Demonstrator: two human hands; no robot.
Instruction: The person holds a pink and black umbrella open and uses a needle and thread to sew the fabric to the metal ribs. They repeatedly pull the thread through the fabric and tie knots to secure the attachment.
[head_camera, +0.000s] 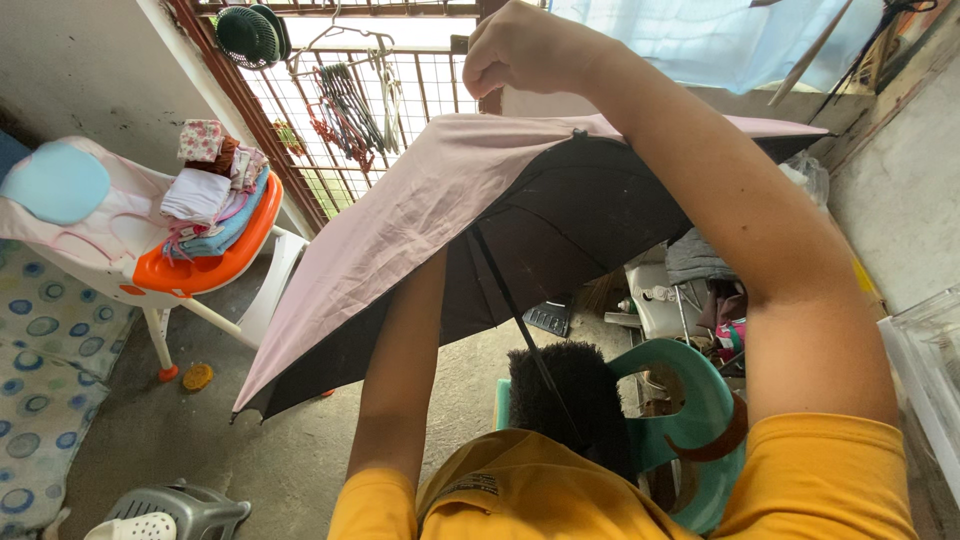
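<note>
While right hand (525, 45) grips umbrella (400, 230) top (left hidden).

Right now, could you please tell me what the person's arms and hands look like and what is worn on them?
Both arms are bare below short yellow-orange shirt sleeves. The right hand is bare: no glove, ring, or watch shows. The left hand is hidden behind the umbrella's pink and black canopy.

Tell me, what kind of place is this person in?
Probably a home's back porch or laundry area. Clothes hangers dangle on a metal window grille, folded clothes are piled on a baby high chair, and the floor is bare concrete. The person is holding a pink umbrella.
</note>
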